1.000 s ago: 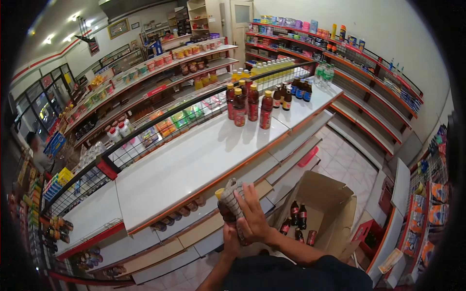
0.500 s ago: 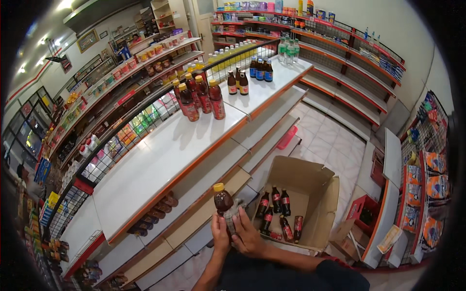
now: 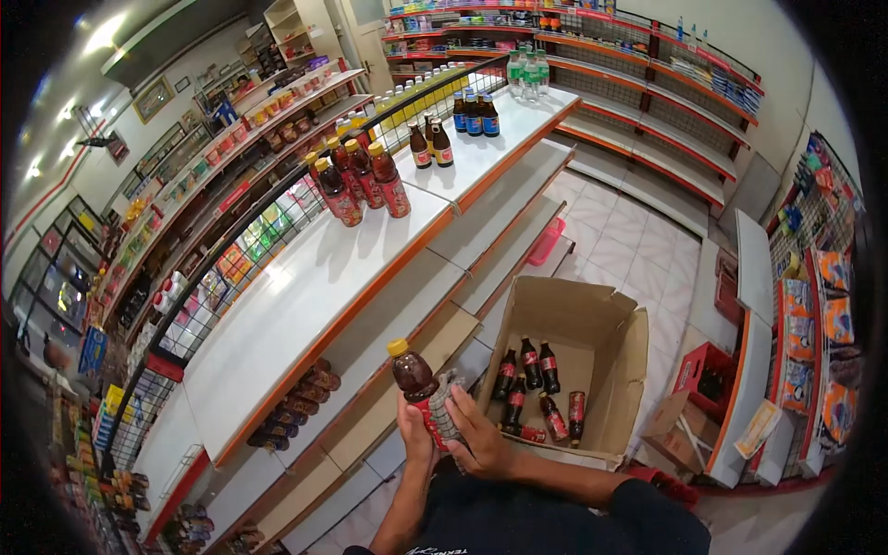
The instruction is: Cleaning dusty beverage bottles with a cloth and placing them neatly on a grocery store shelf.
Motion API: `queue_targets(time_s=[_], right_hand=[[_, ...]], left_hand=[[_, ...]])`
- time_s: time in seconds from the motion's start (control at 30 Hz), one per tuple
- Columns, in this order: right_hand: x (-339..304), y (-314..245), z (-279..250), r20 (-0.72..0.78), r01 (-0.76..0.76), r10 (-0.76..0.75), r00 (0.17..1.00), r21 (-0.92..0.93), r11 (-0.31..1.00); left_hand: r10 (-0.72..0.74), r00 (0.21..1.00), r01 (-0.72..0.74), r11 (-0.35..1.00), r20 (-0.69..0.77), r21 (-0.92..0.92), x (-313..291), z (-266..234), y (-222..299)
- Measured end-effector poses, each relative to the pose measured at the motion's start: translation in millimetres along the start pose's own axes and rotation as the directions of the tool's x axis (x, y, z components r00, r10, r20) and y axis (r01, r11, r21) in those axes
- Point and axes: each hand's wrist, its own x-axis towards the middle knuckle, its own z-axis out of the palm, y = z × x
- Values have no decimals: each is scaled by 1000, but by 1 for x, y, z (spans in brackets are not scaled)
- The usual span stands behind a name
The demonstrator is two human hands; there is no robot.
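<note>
Bottle tilted; left hand curled round it; right hand half-curled, holding cloth against it

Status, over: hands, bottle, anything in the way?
Left grip on bottle, tilted, yellow cap up. Right grip holding greyish cloth against it. Nothing visibly blocking; cardboard box to the right.

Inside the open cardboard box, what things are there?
Inside the cardboard box, several small, red-labelled dark bottles are visible. Whatever lies beneath them is covered and cannot be seen.
</note>
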Motion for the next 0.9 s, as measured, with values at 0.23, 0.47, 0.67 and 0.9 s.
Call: queue_targets(time_s=[0.23, 0.47, 0.67, 0.9], right_hand=[[41, -1, -22, -63, 12, -7, 998, 87, 996], [10, -5, -11, 15, -36, 34, 999, 146, 989], [34, -4, -20, -32, 101, -103, 994, -68, 993], [31, -8, -2, -167, -45, 84, 982, 221, 974]], left_hand=[[-205, 978, 209, 969, 39, -131, -28, -9, -43], [2, 999, -8, 992, -52, -123, -8, 1, -19], [-105, 990, 105, 994, 94, -3, -7, 0, -21], [-43, 995, 40, 999, 91, 35, -4, 0, -9]])
